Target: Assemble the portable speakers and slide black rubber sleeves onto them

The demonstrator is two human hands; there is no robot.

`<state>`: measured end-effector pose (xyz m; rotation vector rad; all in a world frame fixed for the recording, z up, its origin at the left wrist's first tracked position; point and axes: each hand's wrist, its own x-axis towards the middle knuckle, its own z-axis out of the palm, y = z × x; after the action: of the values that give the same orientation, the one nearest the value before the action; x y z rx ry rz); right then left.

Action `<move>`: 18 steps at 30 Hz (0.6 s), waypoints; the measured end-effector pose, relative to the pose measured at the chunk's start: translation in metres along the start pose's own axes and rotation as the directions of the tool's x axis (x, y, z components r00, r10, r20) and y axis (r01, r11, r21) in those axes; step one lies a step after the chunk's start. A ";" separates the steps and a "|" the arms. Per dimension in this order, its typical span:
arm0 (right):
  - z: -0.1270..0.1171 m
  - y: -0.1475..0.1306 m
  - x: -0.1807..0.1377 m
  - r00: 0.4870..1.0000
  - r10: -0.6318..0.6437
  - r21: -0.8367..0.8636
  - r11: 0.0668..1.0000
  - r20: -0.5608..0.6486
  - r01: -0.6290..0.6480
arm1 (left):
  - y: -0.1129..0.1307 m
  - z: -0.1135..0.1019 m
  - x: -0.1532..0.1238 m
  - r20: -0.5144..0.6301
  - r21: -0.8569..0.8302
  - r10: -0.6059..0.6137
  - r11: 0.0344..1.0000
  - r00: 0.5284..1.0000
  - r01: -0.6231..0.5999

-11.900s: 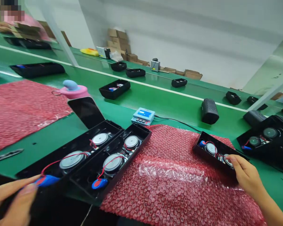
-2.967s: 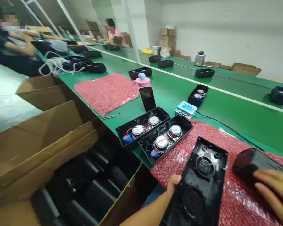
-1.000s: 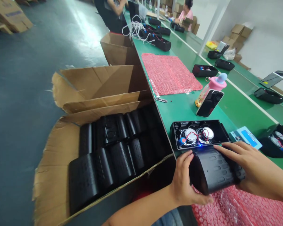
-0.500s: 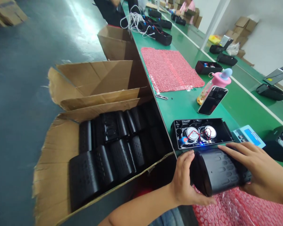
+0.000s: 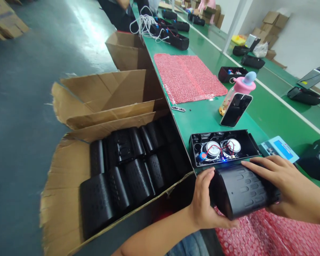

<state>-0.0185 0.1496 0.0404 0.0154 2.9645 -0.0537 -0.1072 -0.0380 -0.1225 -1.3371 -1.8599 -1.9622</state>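
Note:
Between my two hands is a black speaker housing (image 5: 246,190) with oval dimples along its face, tilted over pink bubble wrap (image 5: 266,233). My left hand (image 5: 204,202) grips its left end, thumb below and fingers above. Around the right end my right hand (image 5: 282,185) is closed, fingers over the top edge. Just beyond lies an opened speaker case (image 5: 224,147) with two round drivers, red wires and a lit blue light. A small device with a blue screen (image 5: 281,148) sits at that case's right end.
Left of the bench, a cardboard box (image 5: 60,188) holds several black housings (image 5: 96,204). On the green bench are a phone (image 5: 236,110) leaning on a pink-capped bottle (image 5: 242,85), a bubble wrap sheet (image 5: 189,76) and white cables (image 5: 146,26). People work farther along.
The view has shifted slightly, so most bench things sit a little more to the left. Both hands keep hold of the speaker housing, whose dimpled face shows a bit more.

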 end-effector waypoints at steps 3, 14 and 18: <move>-0.001 0.002 0.001 1.000 -0.007 0.033 0.999 0.006 0.007 | 0.000 0.000 0.000 -0.003 -0.012 -0.028 1.000 1.000 0.028; 0.005 0.007 -0.002 1.000 -0.027 -0.001 1.000 -0.015 0.027 | 0.003 -0.002 0.004 0.034 0.011 0.003 1.000 0.999 -0.003; 0.007 0.007 -0.004 1.000 -0.027 -0.004 1.000 -0.013 0.027 | 0.003 -0.003 0.004 0.046 0.021 0.010 1.000 0.999 -0.011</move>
<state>-0.0134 0.1563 0.0335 -0.0249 2.9784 -0.0523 -0.1092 -0.0394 -0.1171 -1.3938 -1.8847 -1.9173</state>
